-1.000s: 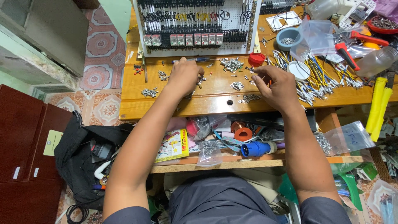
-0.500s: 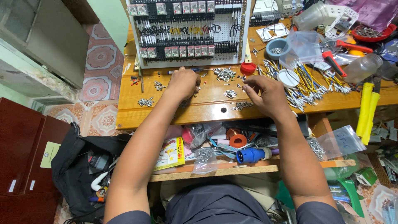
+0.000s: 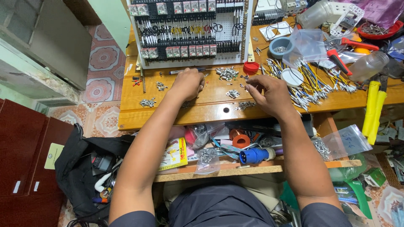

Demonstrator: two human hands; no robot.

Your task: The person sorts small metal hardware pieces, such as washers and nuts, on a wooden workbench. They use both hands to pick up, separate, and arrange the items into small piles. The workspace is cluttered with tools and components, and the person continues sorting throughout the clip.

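Note:
My left hand (image 3: 187, 84) rests knuckles-up on the wooden workbench (image 3: 176, 113), fingers curled; what is under it is hidden. My right hand (image 3: 269, 93) hovers just right of it, thumb and forefinger pinched on a tiny metal part near a small pile of metal clips (image 3: 232, 94). More metal terminals (image 3: 227, 73) lie just beyond. A white panel (image 3: 193, 29) with rows of relays and black wiring stands behind both hands.
A red cap (image 3: 251, 67), a blue bowl (image 3: 281, 45), bundles of yellow and blue wires (image 3: 313, 84) and red-handled pliers (image 3: 338, 59) lie to the right. A lower shelf holds a blue plug (image 3: 252, 156), orange tape (image 3: 241, 141) and bags. A black bag (image 3: 86, 168) sits on the floor at left.
The view has shifted, so the bench sits lower in frame. My right hand has drawn back toward me and down from the red cap. My left hand stays curled on the bench.

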